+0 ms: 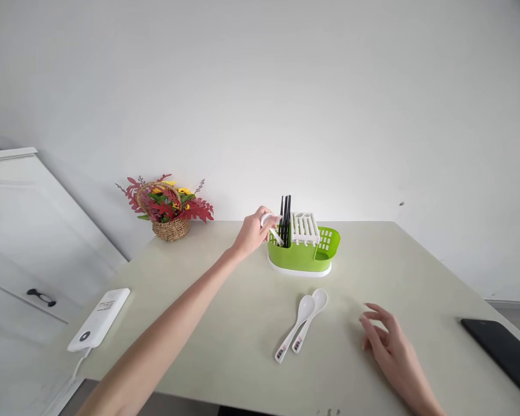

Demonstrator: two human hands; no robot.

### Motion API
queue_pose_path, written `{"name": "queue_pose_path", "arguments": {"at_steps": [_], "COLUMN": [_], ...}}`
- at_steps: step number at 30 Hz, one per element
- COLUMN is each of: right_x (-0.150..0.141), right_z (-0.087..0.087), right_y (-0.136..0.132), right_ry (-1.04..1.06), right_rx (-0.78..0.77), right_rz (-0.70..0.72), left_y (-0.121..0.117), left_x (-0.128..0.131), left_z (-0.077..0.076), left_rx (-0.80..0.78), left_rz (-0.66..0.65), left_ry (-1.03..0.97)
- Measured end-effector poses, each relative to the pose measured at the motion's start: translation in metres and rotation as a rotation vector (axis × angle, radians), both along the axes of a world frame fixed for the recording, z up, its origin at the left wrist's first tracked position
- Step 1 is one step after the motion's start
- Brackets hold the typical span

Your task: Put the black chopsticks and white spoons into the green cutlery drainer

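My left hand [252, 231] grips a white spoon [276, 236] by its bowl end, with the handle pointing down into the left compartment of a green cutlery holder [301, 257]. Several black chopsticks [286, 216] stand upright in that same compartment, close beside the spoon. A white slotted rack [304, 228] tops the middle of the holder. In front of it, two more white spoons [304, 315] lie partly overlapping on the table, bowls away from me. To their right, my right hand [387, 341] hovers or rests by the tabletop, fingers loosely curled and apart, holding nothing.
A wicker basket [171, 229] of red and yellow artificial flowers stands at the back left of the pale table [208, 323]. A white power bank [99, 320] with a cable lies at the left edge, a black phone [500, 346] at the right. A white cabinet [30, 242] stands left.
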State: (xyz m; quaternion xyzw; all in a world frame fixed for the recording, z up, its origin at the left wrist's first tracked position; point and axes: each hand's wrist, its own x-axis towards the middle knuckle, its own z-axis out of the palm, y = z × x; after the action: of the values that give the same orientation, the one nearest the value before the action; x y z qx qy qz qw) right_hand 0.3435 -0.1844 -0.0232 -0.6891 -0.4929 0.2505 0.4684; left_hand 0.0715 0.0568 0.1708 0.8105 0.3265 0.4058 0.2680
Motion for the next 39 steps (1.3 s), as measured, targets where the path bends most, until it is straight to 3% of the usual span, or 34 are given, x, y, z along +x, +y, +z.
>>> {"name": "queue_pose_path", "arguments": {"at_steps": [4, 9, 16, 25, 29, 32, 36, 39], "right_x": [-0.003, -0.006, 0.005, 0.010, 0.010, 0.011, 0.012, 0.013], "right_z": [0.003, 0.006, -0.013, -0.018, -0.018, -0.019, -0.020, -0.020], "right_y": [0.000, 0.002, 0.004, 0.004, 0.005, 0.006, 0.005, 0.005], "right_ry": [0.042, 0.085, 0.034, -0.014, -0.029, -0.035, -0.039, -0.054], "right_rx": [-0.023, -0.016, -0.086, -0.108, -0.096, -0.087, -0.076, -0.071], "right_rz": [-0.089, -0.090, -0.046, -0.020, -0.025, -0.033, -0.031, -0.029], "left_y": [0.017, 0.027, 0.018, 0.004, -0.011, -0.029, -0.062, -0.088], "left_x": [0.002, -0.005, -0.013, 0.000, -0.010, -0.023, -0.033, -0.032], "left_z": [-0.014, -0.026, -0.042, -0.065, -0.068, -0.073, -0.094, -0.116], "left_rx": [0.064, -0.041, -0.139, 0.021, 0.023, 0.104, 0.155, 0.091], "left_rz": [-0.065, -0.159, -0.101, -0.035, -0.019, 0.057, 0.247, 0.194], "left_ry": [0.136, 0.241, 0.223, 0.232, 0.268, 0.179, -0.005, 0.096]}}
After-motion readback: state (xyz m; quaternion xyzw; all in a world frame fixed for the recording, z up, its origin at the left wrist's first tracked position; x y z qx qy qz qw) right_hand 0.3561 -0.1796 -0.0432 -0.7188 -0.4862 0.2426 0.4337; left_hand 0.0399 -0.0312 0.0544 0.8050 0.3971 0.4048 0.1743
